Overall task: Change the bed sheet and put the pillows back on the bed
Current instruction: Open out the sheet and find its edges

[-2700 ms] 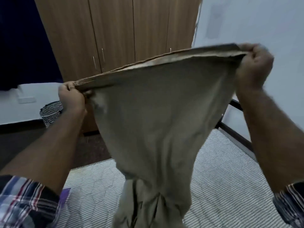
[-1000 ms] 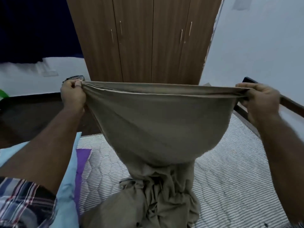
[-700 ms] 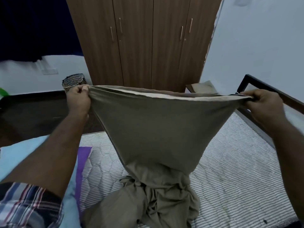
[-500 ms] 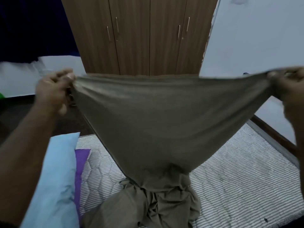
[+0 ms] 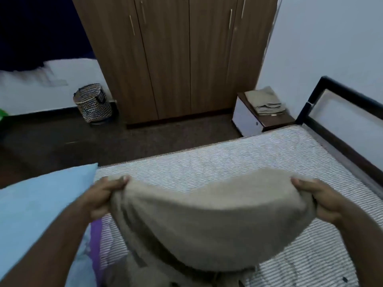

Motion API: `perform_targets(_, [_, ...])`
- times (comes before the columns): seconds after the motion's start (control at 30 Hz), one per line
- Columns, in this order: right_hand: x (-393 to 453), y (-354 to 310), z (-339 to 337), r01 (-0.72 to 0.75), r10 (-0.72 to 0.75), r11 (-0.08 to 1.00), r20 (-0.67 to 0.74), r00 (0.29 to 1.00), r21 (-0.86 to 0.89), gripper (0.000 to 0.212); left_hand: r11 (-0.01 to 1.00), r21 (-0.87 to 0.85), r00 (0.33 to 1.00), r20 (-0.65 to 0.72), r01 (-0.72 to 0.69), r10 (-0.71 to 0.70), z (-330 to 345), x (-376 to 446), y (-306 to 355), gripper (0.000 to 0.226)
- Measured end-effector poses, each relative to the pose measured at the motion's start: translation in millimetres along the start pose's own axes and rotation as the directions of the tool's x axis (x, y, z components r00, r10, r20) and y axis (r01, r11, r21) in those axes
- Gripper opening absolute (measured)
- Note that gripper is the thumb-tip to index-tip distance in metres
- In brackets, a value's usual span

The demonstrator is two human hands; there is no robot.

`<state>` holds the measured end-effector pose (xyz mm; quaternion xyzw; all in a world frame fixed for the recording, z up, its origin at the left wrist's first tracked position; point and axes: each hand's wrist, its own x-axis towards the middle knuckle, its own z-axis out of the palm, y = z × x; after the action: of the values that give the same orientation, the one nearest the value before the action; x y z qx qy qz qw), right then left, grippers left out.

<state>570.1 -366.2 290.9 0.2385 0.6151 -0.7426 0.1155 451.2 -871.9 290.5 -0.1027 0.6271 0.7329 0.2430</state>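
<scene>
A beige bed sheet [image 5: 207, 220] billows low over the bare striped mattress [image 5: 238, 160]. My left hand [image 5: 103, 195] grips its left edge and my right hand [image 5: 323, 199] grips its right edge, both at about the same height. The rest of the sheet bunches on the mattress below the frame's bottom edge. A light blue pillow [image 5: 37, 214] lies at the left of the bed, with a purple piece [image 5: 95, 241] showing beside it.
A wooden wardrobe [image 5: 176, 59] stands ahead across a dark floor. A patterned basket [image 5: 93, 103] sits to its left. A bedside cabinet [image 5: 255, 119] carries folded beige cloth [image 5: 265, 101]. The black bed frame [image 5: 335, 88] runs along the right wall.
Both hands have swung down from chest height to just above the mattress, and the taut sheet now balloons downward. The view has tilted lower.
</scene>
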Motion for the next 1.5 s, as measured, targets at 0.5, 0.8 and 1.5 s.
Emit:
perform_targets(0.5, [6, -99, -13, 0.380, -0.367, 0.911, -0.104, 0.924, 0.163, 0.027, 0.925, -0.249, 0.958, -0.077, -0.288, 0.278, 4, 26, 59, 0.017])
perform_targets(0.8, [25, -51, 8, 0.360, -0.359, 0.932, -0.045, 0.932, 0.031, 0.034, 0.979, -0.082, 0.980, -0.091, -0.184, 0.177, 10, 27, 34, 0.023])
perform_targets(1.5, [65, -252, 62, 0.707, -0.709, 0.703, -0.146, 0.689, -0.076, 0.033, 0.806, 0.112, 0.780, -0.208, -0.581, 0.591, 96, 107, 234, 0.020])
